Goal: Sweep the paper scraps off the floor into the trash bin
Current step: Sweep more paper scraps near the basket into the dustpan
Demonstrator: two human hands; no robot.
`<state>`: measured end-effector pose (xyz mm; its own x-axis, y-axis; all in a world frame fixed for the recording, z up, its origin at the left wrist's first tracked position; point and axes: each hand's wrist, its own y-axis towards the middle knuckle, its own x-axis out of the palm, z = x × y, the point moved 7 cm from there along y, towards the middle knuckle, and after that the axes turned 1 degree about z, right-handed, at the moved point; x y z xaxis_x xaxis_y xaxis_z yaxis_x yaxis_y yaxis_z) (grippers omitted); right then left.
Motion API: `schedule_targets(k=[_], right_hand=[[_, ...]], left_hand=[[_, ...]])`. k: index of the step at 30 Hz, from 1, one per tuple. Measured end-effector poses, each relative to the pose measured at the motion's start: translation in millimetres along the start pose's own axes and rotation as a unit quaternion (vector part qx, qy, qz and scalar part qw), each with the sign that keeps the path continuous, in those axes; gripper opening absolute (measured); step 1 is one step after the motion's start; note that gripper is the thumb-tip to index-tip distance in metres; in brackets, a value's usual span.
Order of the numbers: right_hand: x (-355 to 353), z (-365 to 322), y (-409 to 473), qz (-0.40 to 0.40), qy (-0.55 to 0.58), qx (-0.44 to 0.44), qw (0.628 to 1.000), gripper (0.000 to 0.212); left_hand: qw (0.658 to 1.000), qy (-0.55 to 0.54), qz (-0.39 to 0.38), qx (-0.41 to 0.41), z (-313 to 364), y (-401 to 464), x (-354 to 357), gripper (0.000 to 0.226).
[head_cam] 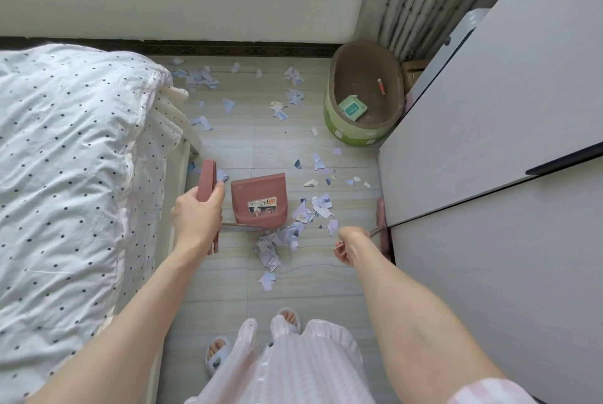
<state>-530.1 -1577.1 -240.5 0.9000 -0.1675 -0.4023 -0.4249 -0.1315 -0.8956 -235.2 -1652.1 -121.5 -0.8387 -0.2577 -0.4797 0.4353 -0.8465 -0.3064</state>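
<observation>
Head view: one dustpan (259, 201), one trash bin (362, 93)

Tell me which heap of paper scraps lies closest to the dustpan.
The heap right at the dustpan's near edge, between the two hands. The other heaps lie farther off: by the wall, beside the bin, and along the cupboard.

One dustpan (259, 203), pink, stands on the floor (310, 286) near the bed-side edge. One broom (381, 224), pink, lies at the cabinet-side edge. One trash bin (360, 129), green-walled, sits toward the far corner; inside it, one green packet (352, 107) and one small red item (381, 86). Two hands: left hand (197, 217), right hand (350, 245). Two slippers (217, 356). Paper scraps (277, 240): several dozen, too many to count exactly.
</observation>
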Motion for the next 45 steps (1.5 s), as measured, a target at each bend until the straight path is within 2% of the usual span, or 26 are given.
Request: schedule_targets(k=[5, 11, 16, 23, 33, 37, 45], right_hand=[[9, -3, 5, -0.026, -0.048, -0.002, 0.999, 0.012], [7, -8, -16, -0.072, -0.058, -0.005, 0.996, 0.023], [-19, -34, -29, -0.044, -0.034, -0.038, 0.998, 0.025], [-21, -32, 2, 0.000, -0.097, -0.028, 0.995, 0.020], [9, -26, -21, -0.082, -0.205, -0.063, 0.973, 0.028], [-1, -30, -43, -0.116, -0.189, -0.071, 0.973, 0.035], [-11, -12, -64, -0.095, -0.159, -0.074, 0.980, 0.034]], left_hand=[[1.000, 0.010, -0.013, -0.002, -9, 3, 7, 0.039], [1.000, 0.017, -0.019, -0.006, -4, 2, 7, 0.039], [1.000, 0.023, -0.016, -0.004, 2, 5, 3, 0.040], [1.000, 0.003, -0.016, -0.007, -7, 10, 3, 0.039], [0.999, -0.041, -0.010, -0.032, -14, 15, -2, 0.041], [0.999, -0.038, -0.004, -0.034, -15, 16, -15, 0.039], [1.000, -0.021, -0.012, -0.012, -16, 9, -47, 0.036]])
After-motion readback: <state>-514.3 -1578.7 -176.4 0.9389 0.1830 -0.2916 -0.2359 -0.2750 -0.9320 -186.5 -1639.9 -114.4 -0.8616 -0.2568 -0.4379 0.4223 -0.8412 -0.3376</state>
